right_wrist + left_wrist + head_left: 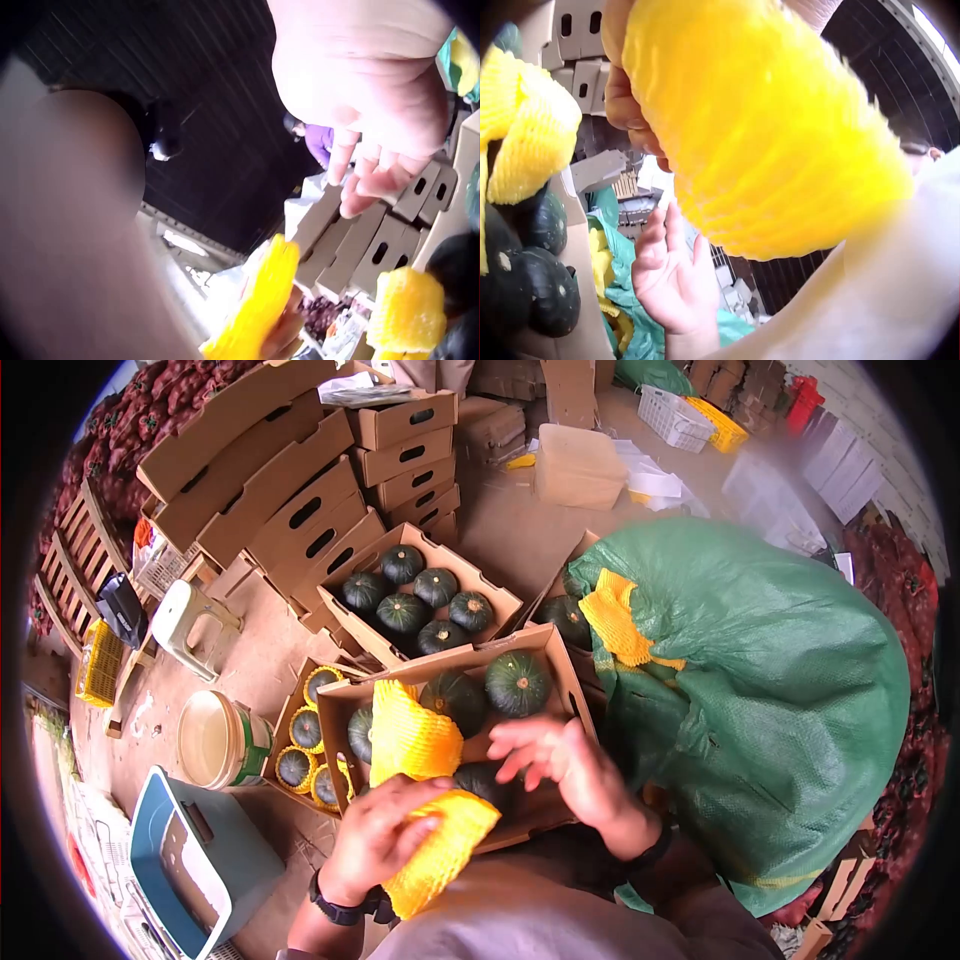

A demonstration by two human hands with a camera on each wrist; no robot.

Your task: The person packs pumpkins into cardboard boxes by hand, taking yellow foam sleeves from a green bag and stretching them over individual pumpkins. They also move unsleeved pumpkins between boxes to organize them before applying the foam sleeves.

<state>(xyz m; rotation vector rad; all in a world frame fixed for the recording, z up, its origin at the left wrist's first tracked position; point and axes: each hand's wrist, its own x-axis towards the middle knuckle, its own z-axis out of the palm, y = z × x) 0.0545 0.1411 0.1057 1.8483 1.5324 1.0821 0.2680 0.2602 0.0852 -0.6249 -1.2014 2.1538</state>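
Observation:
My left hand (pixel 385 830) grips a yellow foam net (pixel 445 850), which fills much of the left wrist view. Another yellow net (pixel 410 735) lies over the near cardboard box (pixel 450 660), just beyond that hand. Dark green squashes (pixel 517 683) sit in this box, some partly hidden by the net and hands. Above the box's right side, my right hand (pixel 575 775) holds nothing, its fingers spread and slightly bent; the right wrist view shows its palm (pixel 367 90).
A second box of squashes (pixel 437 587) stands behind, beside stacked cartons (pixel 410 455). Netted squashes (pixel 294 767) fill a box at left, near a bucket (pixel 210 740) and a blue tub (pixel 230 860). A green sack (pixel 760 690) with yellow nets (pixel 612 622) bulges at right.

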